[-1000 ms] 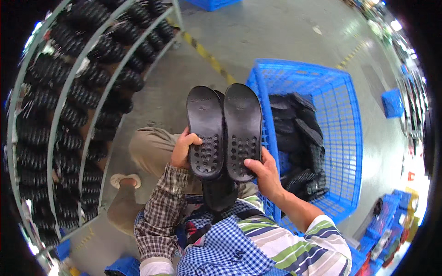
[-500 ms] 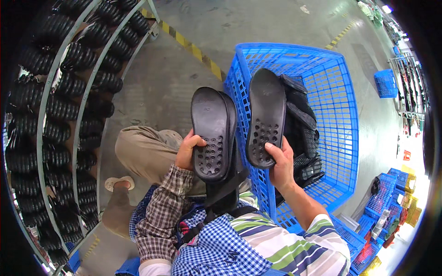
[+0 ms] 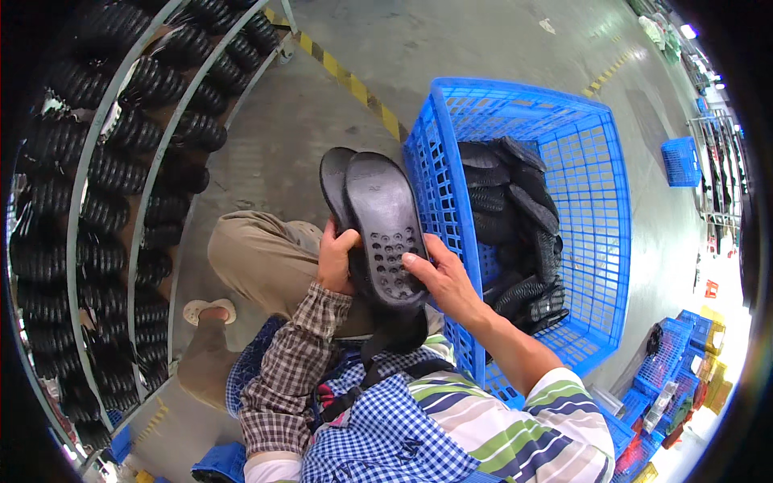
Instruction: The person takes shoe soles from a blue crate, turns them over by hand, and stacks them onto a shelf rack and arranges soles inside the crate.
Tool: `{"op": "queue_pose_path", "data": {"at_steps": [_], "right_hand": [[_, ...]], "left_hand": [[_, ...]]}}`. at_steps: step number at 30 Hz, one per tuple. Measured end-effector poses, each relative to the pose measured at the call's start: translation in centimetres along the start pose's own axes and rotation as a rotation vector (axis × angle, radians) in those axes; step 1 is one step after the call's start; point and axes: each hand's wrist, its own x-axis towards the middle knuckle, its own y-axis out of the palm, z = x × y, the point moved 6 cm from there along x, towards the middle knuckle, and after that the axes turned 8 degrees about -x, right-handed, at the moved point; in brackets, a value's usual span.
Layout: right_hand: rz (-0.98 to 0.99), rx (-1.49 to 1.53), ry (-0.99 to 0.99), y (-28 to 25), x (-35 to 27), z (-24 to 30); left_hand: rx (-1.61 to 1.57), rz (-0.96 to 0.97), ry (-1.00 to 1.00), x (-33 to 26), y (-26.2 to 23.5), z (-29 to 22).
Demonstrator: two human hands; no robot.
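While the left hand (image 3: 334, 262) grips the rear black sole (image 3: 332, 189), the right hand (image 3: 451, 283) grasps the front sole (image 3: 386, 200) (dimpled face up), a blue crate (image 3: 584, 209) rightward of both.

The front sole (image 3: 385, 197) looks like black rubber or plastic, smooth and softly glossy at its upper end and pitted with round dimples lower down, while the dark pieces (image 3: 535, 213) in the crate (image 3: 576, 249) look duller and partly ribbed. The crate is smooth, faintly shiny plastic in an open lattice, and the rack (image 3: 74, 266) has grey metal-looking rails. The floor (image 3: 354, 40) is smooth with a slight sheen; the checked sleeve (image 3: 282, 378), striped shirt (image 3: 499, 435) and trousers (image 3: 266, 249) are matt cloth.
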Motion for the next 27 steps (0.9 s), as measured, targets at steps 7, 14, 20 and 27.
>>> {"op": "queue_pose_path", "data": {"at_steps": [7, 14, 20, 27], "right_hand": [[-0.008, -0.095, -0.067, 0.3, 1.8, 1.7], [0.033, 0.284, 0.141, 0.1, 2.5, 0.3], [0.035, 0.143, 0.007, 0.4, 1.6, 2.2], [0.045, 0.312, 0.004, 1.0, 1.5, 2.0]], "left_hand": [[-0.051, -0.003, 0.076, -0.4, -0.2, -0.1], [0.011, 0.037, 0.151, -0.5, 0.6, -0.2], [-0.12, 0.106, 0.014, -0.5, 0.3, 0.6], [-0.309, 0.188, -0.095, -0.7, 1.3, 0.8]]}}
